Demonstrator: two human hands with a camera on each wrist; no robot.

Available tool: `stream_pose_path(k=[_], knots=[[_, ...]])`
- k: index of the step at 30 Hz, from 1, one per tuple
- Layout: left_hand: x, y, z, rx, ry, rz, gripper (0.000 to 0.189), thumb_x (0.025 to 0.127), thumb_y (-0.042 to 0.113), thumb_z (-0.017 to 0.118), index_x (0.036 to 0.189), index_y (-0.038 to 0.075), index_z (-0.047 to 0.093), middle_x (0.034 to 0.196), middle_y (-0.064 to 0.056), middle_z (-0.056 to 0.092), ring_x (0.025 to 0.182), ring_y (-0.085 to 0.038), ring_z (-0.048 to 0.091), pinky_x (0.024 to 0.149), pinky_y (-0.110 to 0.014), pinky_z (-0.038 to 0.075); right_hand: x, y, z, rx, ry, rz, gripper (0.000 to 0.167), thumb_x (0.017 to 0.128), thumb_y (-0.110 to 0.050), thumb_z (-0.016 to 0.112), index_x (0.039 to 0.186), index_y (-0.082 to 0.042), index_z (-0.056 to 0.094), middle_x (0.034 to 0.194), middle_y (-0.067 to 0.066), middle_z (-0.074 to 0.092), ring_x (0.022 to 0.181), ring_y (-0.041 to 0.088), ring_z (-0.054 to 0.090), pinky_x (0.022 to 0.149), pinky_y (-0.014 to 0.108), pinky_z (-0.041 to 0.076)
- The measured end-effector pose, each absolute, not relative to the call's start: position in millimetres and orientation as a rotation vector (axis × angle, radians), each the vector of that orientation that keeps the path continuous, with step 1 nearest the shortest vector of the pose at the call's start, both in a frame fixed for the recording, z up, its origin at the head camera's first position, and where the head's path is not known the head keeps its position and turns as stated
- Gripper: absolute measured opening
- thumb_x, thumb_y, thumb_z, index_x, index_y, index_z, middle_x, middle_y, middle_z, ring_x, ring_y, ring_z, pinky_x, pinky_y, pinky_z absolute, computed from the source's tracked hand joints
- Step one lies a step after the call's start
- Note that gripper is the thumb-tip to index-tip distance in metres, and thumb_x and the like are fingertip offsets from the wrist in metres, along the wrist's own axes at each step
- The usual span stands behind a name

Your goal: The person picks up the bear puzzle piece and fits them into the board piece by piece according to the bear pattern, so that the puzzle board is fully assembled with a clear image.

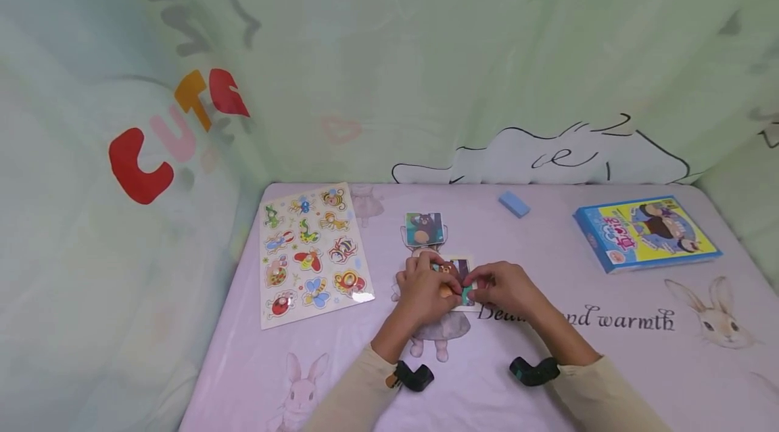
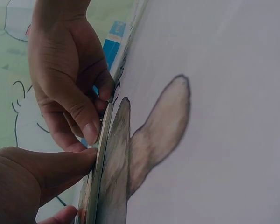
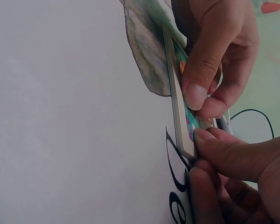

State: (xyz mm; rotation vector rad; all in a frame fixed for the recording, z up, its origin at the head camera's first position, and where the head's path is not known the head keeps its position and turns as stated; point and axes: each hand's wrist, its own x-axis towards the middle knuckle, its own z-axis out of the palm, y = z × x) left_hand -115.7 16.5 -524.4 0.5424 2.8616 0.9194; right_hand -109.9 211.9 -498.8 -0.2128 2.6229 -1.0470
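Note:
A small framed picture puzzle (image 1: 462, 263) with a brown bear lies in front of me under both hands. My left hand (image 1: 426, 286) rests over its left part, thumb and forefinger bent down onto the picture; whether they pinch a piece I cannot tell. At the right edge my right hand (image 1: 504, 286) pinches a teal puzzle piece (image 1: 467, 295) between thumb and fingers. In the right wrist view the teal piece (image 3: 190, 122) lies along the pale frame edge (image 3: 178, 116), with both thumbs on it. The fingers hide much of the picture.
Just behind the puzzle lies another bear picture (image 1: 425, 229). To the left is a large insect puzzle board (image 1: 307, 307). A blue block (image 1: 514, 204) sits toward the back, and a blue and yellow box (image 1: 651, 232) lies at the right. Fabric walls (image 1: 365, 80) border the table.

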Motion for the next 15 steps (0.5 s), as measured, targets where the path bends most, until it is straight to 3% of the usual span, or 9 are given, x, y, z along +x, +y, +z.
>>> stream_pose_path(k=[10, 15], knots=[[-118, 9, -523, 0.559, 2.833, 0.907, 0.005, 0.083, 0.035, 0.083, 0.082, 0.037, 0.079, 0.134, 0.002, 0.049, 0.126, -0.025, 0.037, 0.089, -0.044, 0.031, -97, 214, -502, -0.249, 2.729, -1.009, 0.017, 0.091, -0.013, 0.074, 0.108, -0.012, 0.078, 0.079, -0.003, 0.061, 0.068, 0.012, 0.050, 0.058, 0.026, 0.042], [-122, -3, -520, 0.652, 2.749, 0.919, 0.004, 0.088, 0.034, 0.078, 0.092, 0.036, 0.079, 0.135, 0.001, 0.050, 0.127, -0.023, 0.039, 0.090, -0.043, 0.033, -85, 225, -494, -0.293, 2.755, -0.976, 0.025, 0.092, -0.017, 0.074, 0.116, -0.013, 0.075, 0.087, -0.005, 0.066, 0.074, 0.010, 0.055, 0.062, 0.023, 0.046]])
